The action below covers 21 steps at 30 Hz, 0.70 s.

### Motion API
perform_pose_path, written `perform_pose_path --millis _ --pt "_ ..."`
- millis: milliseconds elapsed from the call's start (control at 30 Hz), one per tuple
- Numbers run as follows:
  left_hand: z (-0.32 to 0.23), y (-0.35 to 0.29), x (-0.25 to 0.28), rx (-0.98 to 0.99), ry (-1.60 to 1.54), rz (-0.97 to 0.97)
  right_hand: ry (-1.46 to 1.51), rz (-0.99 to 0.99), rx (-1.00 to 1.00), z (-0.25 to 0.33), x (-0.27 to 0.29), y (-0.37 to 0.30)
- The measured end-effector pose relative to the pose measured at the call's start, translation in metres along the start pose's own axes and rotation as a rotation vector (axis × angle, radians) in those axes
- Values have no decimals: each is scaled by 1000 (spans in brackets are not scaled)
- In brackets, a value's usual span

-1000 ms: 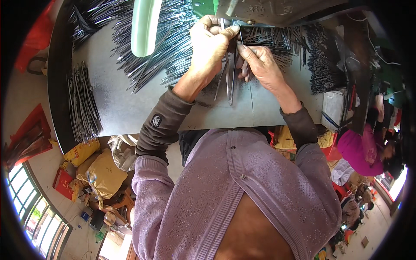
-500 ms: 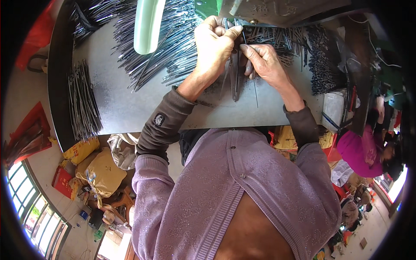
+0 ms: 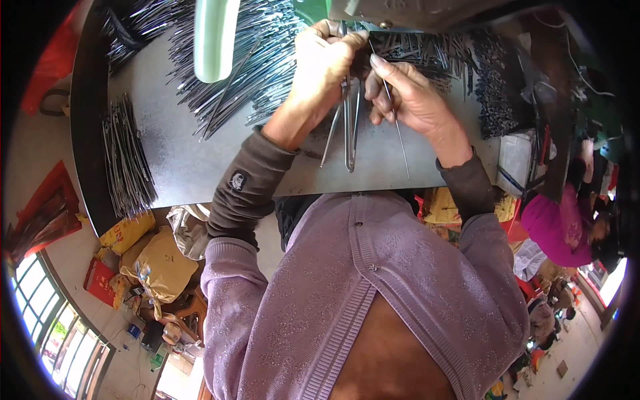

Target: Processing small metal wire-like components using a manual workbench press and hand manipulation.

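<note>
My left hand is closed round several slim metal rods, whose lower ends hang fanned out below it over the grey tabletop. Beside it, my right hand pinches one thin dark rod that slants down toward me. The upper tip of that rod reaches close to the left fingertips; whether they touch it I cannot tell. Just above both hands is the lower edge of a metal machine housing. A big heap of similar rods lies left of my left hand.
A neat bundle of rods rests at the table's left end. More dark rods are piled at the right, near a white box. A pale green curved chute juts over the heap. Another person in magenta is at far right.
My left hand has shifted slightly left, and the rods in it now hang lower and spread wider. The right hand's fingers have loosened a little, its thin rod reaching further down.
</note>
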State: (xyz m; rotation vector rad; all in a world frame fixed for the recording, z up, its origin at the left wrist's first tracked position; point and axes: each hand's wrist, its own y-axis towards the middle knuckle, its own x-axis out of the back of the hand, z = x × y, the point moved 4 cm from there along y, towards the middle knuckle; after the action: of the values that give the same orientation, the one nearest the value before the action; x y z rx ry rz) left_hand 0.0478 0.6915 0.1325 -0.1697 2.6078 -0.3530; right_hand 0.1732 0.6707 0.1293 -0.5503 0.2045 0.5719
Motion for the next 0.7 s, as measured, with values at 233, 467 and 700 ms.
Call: perform_pose_path --millis 233,467,700 --pt "0 7 7 60 22 167 -135 -37 131 -25 -17 -20" --pt "-17 -10 23 -8 17 131 -1048 -227 788 -11 -36 -29" --pt "-123 -63 133 -671 1749 -420 -1601 -641 893 3 38 -28"
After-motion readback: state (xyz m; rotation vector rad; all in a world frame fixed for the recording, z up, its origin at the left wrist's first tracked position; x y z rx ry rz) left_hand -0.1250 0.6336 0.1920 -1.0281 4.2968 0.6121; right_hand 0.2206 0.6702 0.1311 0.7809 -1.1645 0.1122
